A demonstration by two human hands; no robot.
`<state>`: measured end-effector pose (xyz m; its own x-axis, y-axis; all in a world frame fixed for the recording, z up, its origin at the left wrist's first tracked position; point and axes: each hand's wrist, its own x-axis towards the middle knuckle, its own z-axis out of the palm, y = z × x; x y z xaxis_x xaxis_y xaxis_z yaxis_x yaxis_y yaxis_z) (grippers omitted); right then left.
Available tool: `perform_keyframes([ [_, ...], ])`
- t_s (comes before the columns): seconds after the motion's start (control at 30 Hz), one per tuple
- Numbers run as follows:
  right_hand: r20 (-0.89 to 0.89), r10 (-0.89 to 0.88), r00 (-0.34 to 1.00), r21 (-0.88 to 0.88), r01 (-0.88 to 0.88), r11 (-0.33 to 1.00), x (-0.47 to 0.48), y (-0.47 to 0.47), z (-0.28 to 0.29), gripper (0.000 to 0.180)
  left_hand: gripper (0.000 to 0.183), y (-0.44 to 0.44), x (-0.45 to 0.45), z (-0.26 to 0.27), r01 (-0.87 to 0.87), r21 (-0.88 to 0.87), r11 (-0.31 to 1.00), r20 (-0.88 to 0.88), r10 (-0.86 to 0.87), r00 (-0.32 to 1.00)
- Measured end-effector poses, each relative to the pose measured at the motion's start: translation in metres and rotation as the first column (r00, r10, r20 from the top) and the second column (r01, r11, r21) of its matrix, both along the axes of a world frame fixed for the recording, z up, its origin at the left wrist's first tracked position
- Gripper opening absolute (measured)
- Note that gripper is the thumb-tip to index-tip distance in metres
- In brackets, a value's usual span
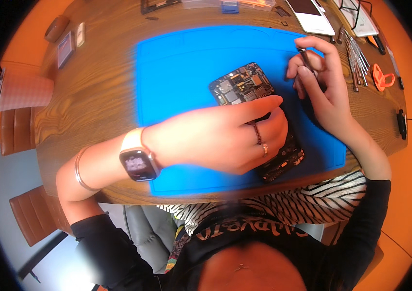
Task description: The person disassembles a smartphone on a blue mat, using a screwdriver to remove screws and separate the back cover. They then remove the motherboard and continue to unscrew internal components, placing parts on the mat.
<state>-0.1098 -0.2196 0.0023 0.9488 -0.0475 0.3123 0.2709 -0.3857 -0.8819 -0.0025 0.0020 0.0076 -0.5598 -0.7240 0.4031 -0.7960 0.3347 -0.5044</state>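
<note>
An opened smartphone (244,84) lies slantwise on a blue silicone work mat (176,69), its circuit board exposed at the top and more parts at the lower end. My left hand (224,136) reaches across its middle, fingers curled down and thumb close to the index finger. Whether those fingertips pinch anything is hidden by the hand itself. To the right of the phone, my right hand (324,82) is raised above the mat's edge and holds a slim precision screwdriver (305,57). The index fingertip rests on the driver's cap; its tip is not visible.
Several more screwdrivers (357,60) lie at the right, beside an orange plastic tool (383,77). A white phone (315,22) sits at the back right near a black wire stand (356,14). Small dark parts (282,11) and a clear plastic box (209,3) are along the back.
</note>
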Motion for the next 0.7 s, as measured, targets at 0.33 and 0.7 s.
perform_keyframes([
  [0.33,0.361,-0.036,0.932,0.079,0.008,0.997,0.011,-0.005,0.021,0.033,0.023,-0.001,-0.005,-0.002,-0.055,-0.003,0.998,-0.08,0.055,0.995],
  [0.7,0.307,0.211,0.928,-0.033,-0.211,0.977,0.046,0.023,0.034,0.038,0.064,0.027,-0.041,0.001,-0.029,0.463,0.886,-0.479,0.278,0.833],
])
